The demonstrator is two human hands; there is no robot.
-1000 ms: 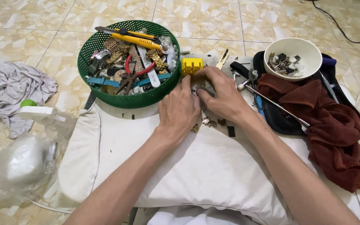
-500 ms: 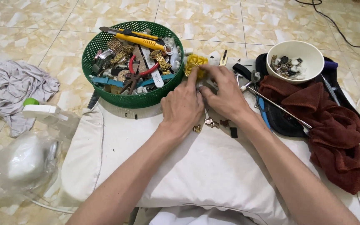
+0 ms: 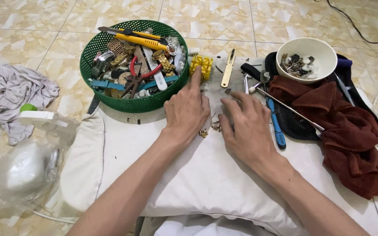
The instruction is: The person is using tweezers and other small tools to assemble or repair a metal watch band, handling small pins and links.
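Observation:
My left hand [image 3: 188, 109] lies flat on a white pillow [image 3: 206, 179], index finger stretched toward a small yellow plastic block [image 3: 201, 65]. My right hand [image 3: 245, 122] rests palm down beside it, fingers spread over the grey cloth. Small gold metal parts [image 3: 210, 129] lie on the pillow between the two hands. Neither hand holds anything. A flat gold tool [image 3: 228, 69] lies just beyond my right fingers.
A green mesh basket [image 3: 92, 52] full of tools and watch parts stands at the left back. A white bowl [image 3: 324, 65] of small parts, a dark red towel [image 3: 351, 131], a blue-handled tool [image 3: 277, 124] are at the right. A grey rag [image 3: 9, 94] and plastic bag [image 3: 18, 170] lie left.
Both hands have drawn apart and flattened out; they were bunched together over the small parts near the yellow block. The gold parts now show between them.

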